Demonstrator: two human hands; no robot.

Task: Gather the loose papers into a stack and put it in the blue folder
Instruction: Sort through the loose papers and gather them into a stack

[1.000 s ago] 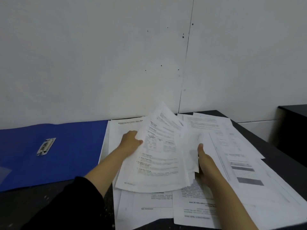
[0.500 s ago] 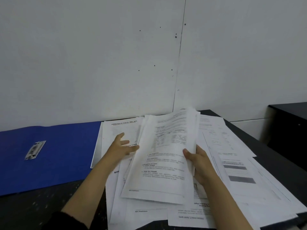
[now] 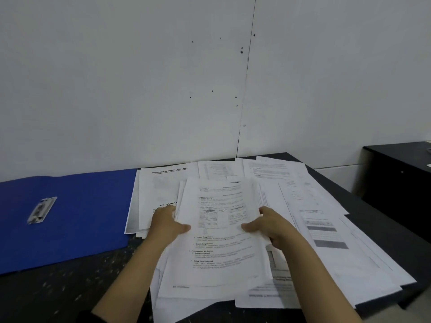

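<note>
Papers (image 3: 219,231) in both hands' grip; blue folder (image 3: 77,215) open beside them.

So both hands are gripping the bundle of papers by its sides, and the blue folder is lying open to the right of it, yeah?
Not quite: in the head view the blue folder lies open to the left of the bundle of papers, not the right. The left hand and right hand do grip its sides.

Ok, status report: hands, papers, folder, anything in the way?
Left hand and right hand grip the paper bundle by its sides. Loose sheets spread underneath. Blue folder open at left, unobstructed.
</note>
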